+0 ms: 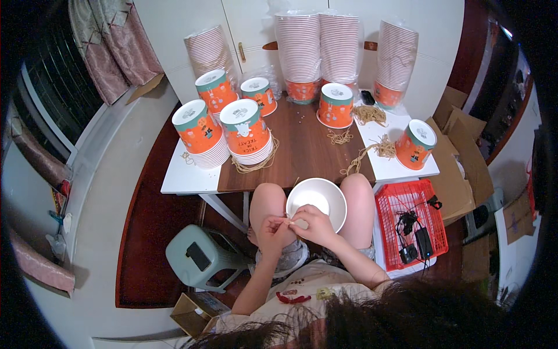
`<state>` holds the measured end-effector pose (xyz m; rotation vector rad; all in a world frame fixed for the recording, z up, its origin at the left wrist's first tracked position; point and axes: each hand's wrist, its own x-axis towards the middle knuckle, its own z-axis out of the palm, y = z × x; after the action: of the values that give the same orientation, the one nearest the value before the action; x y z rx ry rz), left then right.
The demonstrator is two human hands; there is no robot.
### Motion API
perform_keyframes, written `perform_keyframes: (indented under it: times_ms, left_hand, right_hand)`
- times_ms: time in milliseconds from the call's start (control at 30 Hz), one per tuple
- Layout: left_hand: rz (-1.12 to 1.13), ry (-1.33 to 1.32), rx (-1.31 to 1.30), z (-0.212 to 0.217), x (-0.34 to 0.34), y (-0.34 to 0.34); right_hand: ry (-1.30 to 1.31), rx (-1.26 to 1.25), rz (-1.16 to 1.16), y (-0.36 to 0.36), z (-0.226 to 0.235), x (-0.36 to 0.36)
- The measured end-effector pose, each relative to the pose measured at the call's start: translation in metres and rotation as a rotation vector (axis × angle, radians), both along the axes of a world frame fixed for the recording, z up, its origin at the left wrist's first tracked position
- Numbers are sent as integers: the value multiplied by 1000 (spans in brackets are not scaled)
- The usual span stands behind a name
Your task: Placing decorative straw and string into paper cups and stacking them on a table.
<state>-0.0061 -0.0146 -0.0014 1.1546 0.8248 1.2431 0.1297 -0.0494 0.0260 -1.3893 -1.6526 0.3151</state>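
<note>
A white paper bucket (318, 192) rests between my knees, its open mouth facing up. At its near left rim my left hand (275, 234) is closed, thumb and fingers pinched together. My right hand (317, 225) reaches over the near rim, and its closed fingertips meet those of the left hand. What they pinch is too small to make out. Beyond my knees, on the table, tan cord lies in loose bundles (383, 146). Two nested stacks of upside-down orange buckets (247, 131) (200, 134) stand at the table's near left.
Tall wrapped stacks of paper buckets (299, 49) line the back of the brown and white table (293, 154). An upturned bucket (416, 144) stands near the right edge. A red basket (411, 224) with black cables and adapters is at my right. A green stool (206, 256) holds a phone (199, 256).
</note>
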Motion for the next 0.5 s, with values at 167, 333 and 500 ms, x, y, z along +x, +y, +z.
perform_keyframes:
  times_ms: [167, 333, 500]
  left_hand:
    - [9, 16, 24, -2, -1, -1]
    - [-8, -44, 106, -1, 1, -3]
    - [31, 3, 175, -3, 0, -5]
  right_hand:
    - [121, -5, 23, 1, 0, 4]
    - [312, -121, 169, 5, -14, 5]
    - [323, -155, 162, 7, -17, 2]
